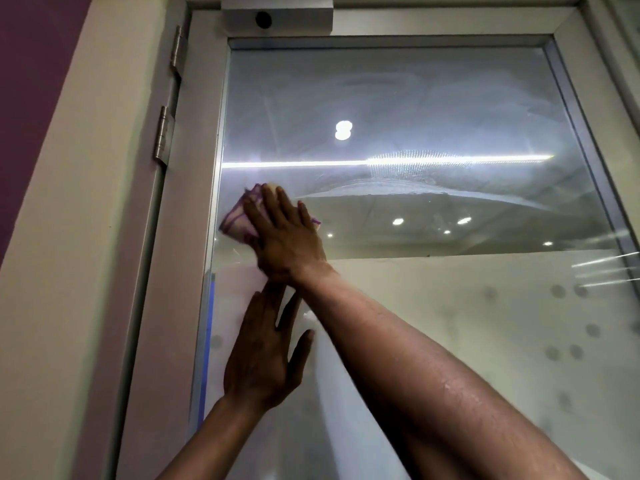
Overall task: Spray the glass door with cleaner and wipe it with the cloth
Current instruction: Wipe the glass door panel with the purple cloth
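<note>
The glass door (pixel 415 116) fills the view, its upper pane hazy with streaks and smears, its lower part frosted. My right hand (pixel 280 233) presses a folded pale cloth with purple stripes (pixel 239 220) flat against the glass near the pane's left edge, fingers straight and spread. My left hand (pixel 263 351) lies flat on the frosted glass just below, fingers straight, holding nothing. My right forearm crosses above my left hand. No spray bottle is in view.
The door's white frame (pixel 194 202) runs up the left side with two metal hinges (pixel 162 136). A white box with a dark round lens (pixel 277 19) sits on top of the frame. A purple wall (pixel 31 81) lies far left.
</note>
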The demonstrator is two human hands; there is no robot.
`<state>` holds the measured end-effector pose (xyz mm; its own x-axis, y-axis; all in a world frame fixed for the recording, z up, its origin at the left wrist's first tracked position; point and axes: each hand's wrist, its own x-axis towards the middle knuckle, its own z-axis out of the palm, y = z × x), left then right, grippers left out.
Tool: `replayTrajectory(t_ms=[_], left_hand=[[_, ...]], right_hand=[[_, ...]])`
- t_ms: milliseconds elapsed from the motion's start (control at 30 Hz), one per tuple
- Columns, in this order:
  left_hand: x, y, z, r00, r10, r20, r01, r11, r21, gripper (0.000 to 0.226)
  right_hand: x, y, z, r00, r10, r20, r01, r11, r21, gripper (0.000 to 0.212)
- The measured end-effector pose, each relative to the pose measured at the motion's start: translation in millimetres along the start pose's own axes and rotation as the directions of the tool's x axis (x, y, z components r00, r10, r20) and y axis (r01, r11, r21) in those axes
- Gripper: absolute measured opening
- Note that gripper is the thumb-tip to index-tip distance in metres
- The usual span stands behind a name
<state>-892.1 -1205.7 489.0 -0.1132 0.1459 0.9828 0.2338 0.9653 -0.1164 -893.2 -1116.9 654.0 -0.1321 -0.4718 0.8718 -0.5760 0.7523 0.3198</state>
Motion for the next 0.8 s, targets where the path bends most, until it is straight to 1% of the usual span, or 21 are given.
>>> replayTrajectory(t_ms=[100, 167, 233, 367, 467, 633, 667, 733, 800], left_hand=[[1.6, -5.3, 4.2, 1.0, -0.001, 0.005, 0.001, 1.0, -0.001, 0.068], [2.9, -6.2, 5.0, 1.0, 0.002, -0.013, -0.002, 1.0, -0.022, 0.069], [2.3, -6.7, 7.7, 1.0, -0.01, -0.003, 0.01, 0.998, -0.057, 0.071], [3.3, -7.5, 9.0, 1.0, -0.016, 0.0, 0.016, 0.998, -0.064, 0.072], [4.8, -8.1, 9.2, 1.0, -0.014, -0.004, 0.014, 0.999, -0.05, 0.073], [8.0, -4.8, 9.8, 0.999, -0.013, 0.046, 0.012, 1.0, 0.017, 0.076], [8.9, -3.5, 9.3, 0.999, -0.008, 0.054, 0.007, 1.0, 0.022, 0.077], [9.7, -1.3, 8.5, 0.998, 0.002, 0.061, -0.005, 0.999, 0.041, 0.078], [10.6, 0.6, 7.5, 0.998, 0.009, 0.067, -0.013, 0.998, 0.059, 0.08]], right_hand=[[-10.7, 44.6, -13.8, 0.985, 0.122, -0.125, -0.119, 0.992, 0.03, 0.063], [-25.7, 80.7, -24.2, 0.97, 0.186, -0.159, -0.183, 0.983, 0.031, 0.062], [-42.8, 119.6, -34.1, 0.949, 0.257, -0.182, -0.259, 0.966, 0.013, 0.061], [-85.9, 199.9, -63.4, 0.886, 0.412, -0.212, -0.422, 0.907, -0.001, 0.062], [-122.0, 254.2, -84.6, 0.816, 0.534, -0.224, -0.544, 0.839, 0.016, 0.064], [-177.5, 325.3, -115.2, 0.639, 0.733, -0.232, -0.737, 0.67, 0.089, 0.066], [-183.1, 334.5, -118.2, 0.615, 0.753, -0.234, -0.756, 0.647, 0.098, 0.066], [-183.3, 341.4, -118.3, 0.594, 0.766, -0.245, -0.769, 0.63, 0.108, 0.066], [-172.0, 330.4, -112.2, 0.557, 0.787, -0.266, -0.79, 0.6, 0.123, 0.067]])
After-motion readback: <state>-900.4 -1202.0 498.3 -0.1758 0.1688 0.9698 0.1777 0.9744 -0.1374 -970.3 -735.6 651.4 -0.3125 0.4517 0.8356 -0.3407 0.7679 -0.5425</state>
